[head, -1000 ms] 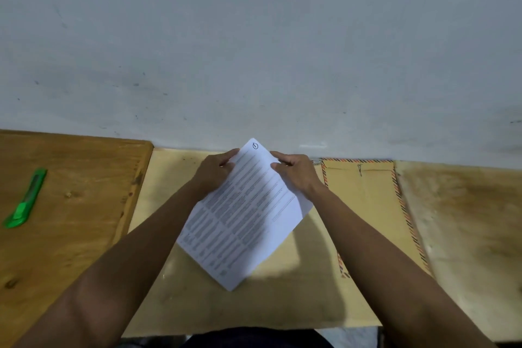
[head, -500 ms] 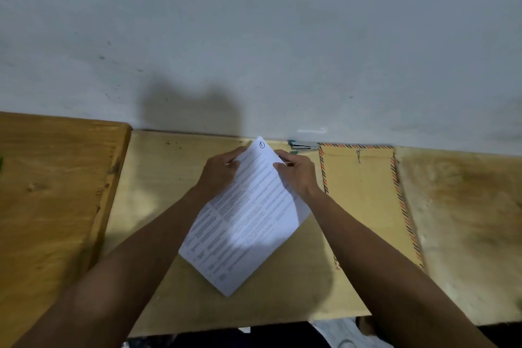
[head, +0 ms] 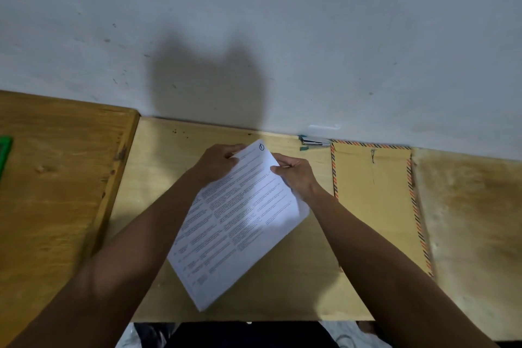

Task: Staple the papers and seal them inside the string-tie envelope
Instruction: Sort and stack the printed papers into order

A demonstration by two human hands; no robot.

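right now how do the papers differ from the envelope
The papers are white with printed text; the envelope is plain brown with a striped border. The papers are held askew in the left hand and right hand; the envelope lies flat, untouched. Both are flat rectangles.

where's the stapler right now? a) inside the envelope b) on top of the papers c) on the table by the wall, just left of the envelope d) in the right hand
c, the stapler lies on the table against the wall, just left of the string-tie envelope, while both hands hold the papers.
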